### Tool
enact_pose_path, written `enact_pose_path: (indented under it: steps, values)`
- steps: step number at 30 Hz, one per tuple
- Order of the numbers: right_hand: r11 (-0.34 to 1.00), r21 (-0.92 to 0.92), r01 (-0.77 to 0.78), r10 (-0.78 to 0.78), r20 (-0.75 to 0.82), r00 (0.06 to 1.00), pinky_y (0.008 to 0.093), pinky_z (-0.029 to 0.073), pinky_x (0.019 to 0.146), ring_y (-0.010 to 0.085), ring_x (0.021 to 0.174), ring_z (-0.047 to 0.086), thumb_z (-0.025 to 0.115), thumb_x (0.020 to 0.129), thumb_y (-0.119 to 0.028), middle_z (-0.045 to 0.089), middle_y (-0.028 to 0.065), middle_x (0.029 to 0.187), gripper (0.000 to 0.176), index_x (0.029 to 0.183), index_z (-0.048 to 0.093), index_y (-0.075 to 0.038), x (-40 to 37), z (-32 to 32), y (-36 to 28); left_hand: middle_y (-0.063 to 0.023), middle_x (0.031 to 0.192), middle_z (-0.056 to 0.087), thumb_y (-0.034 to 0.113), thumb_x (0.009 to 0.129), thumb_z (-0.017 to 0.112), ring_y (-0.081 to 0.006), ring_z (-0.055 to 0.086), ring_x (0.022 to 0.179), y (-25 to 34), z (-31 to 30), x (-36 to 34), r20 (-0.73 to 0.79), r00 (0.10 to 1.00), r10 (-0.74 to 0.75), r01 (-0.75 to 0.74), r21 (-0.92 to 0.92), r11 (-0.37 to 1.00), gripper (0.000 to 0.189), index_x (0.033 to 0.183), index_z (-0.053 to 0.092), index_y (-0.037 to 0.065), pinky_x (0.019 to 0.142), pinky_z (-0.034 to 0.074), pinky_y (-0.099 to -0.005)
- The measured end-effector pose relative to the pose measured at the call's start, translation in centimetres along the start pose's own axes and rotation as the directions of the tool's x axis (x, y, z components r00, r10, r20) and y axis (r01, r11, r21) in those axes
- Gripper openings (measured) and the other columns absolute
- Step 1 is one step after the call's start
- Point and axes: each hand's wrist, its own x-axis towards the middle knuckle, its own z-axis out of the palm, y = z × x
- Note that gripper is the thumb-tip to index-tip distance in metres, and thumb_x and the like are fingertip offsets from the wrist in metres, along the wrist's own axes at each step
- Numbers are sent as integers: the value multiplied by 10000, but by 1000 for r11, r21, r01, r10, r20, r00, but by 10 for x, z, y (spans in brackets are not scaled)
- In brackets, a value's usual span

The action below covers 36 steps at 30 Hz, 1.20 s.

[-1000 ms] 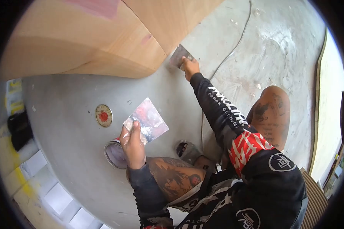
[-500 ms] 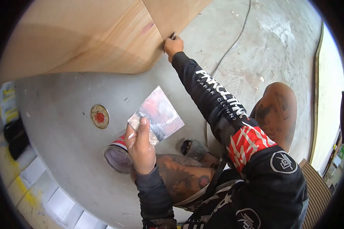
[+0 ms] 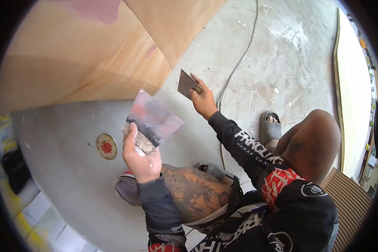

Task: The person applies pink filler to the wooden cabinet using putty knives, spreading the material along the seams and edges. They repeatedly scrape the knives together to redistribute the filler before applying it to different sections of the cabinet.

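Observation:
In my left hand (image 3: 143, 161) is a square plate (image 3: 157, 116) smeared with pink, red and dark putty. My thumb lies over its crusted lower edge, and white residue marks my fingers. My right hand (image 3: 205, 103) grips a putty knife (image 3: 187, 85) with a broad flat metal blade, its fingers wrapped around the short handle. The blade is above the floor, just off the lower corner of the plywood panel (image 3: 101, 54). That panel has a joint line, a large pink patch at the top and a small pink spot near the joint.
An open can (image 3: 128, 190) with a red label stands below my left hand. A round lid (image 3: 107, 147) with red putty lies on the grey floor (image 3: 67, 168). A cable (image 3: 241, 63) runs across the floor on the right. A pale board (image 3: 353, 84) stands at the far right.
My right hand has drawn back from the panel's edge toward me, and the putty knife's blade now shows. My left hand with the plate is slightly further left, and the view has shifted.

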Motion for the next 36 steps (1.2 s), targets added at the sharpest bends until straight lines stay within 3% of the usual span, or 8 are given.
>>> enact_pose_path:
  steps: [4,10,12,15,17,23,27,36]
  values:
    - [972,144,-184,186,2,983,288,490,719,141,789,602,549,860,-41,671,93,868,371,1224,589,14,-8,-2,-3,-55,1178,606,185,939,576,-186,572,1105,22,3,-20,-77,991,-111,98,-161,982,290,1193,587,44,939,470,-381]
    - [699,601,-388,150,407,901,272,468,731,105,807,574,571,883,-37,630,23,939,243,1118,601,16,-23,0,-54,-162,1257,563,51,872,599,-223,550,1160,17,7,-86,-45,853,520,-343,703,623,438,1283,500,-64,983,457,-341]
    - [874,429,-227,33,414,910,299,480,783,149,870,596,565,882,-9,642,62,1019,289,1169,589,7,-38,-6,-95,-172,1257,561,47,858,614,-243,546,1173,26,32,-105,-389,907,160,-260,-220,940,462,1286,494,-78,1004,447,-350]
    - [809,468,356,-564,445,696,349,475,857,240,982,589,582,815,52,625,121,1166,475,1277,571,-57,-60,0,-138,-134,1258,568,202,923,573,-228,557,1159,13,13,-133,-132,774,619,-341,736,585,460,1303,506,-49,993,458,-354]
    - [555,563,612,-831,409,376,376,453,921,295,1092,539,580,723,75,590,116,1259,595,1289,601,-110,-75,-1,-166,-111,1238,580,199,953,519,-242,619,1037,30,46,-141,-434,875,213,-254,-37,967,367,1238,541,-32,908,506,-365]
    - [735,308,604,-539,806,245,424,435,972,321,1102,540,614,691,102,618,134,1149,596,1246,609,-115,-65,-4,-111,-70,1149,635,214,946,522,-176,586,885,91,59,-166,7,941,339,-335,179,925,358,1251,555,29,828,509,-382]
    - [904,159,398,-424,207,881,455,434,997,402,1145,547,498,781,108,595,232,1192,454,1211,594,1,-7,-4,13,-133,1128,631,177,987,496,-208,633,901,57,75,-166,-78,900,429,-405,214,889,329,1252,505,-17,602,553,-311]
    - [903,-89,421,-430,-218,876,426,475,941,404,1124,591,465,845,32,608,229,1234,534,1365,496,-81,171,-17,33,-125,1262,605,200,966,543,-236,593,1132,28,77,-168,-228,863,452,-358,356,863,392,1307,514,10,958,478,-386]
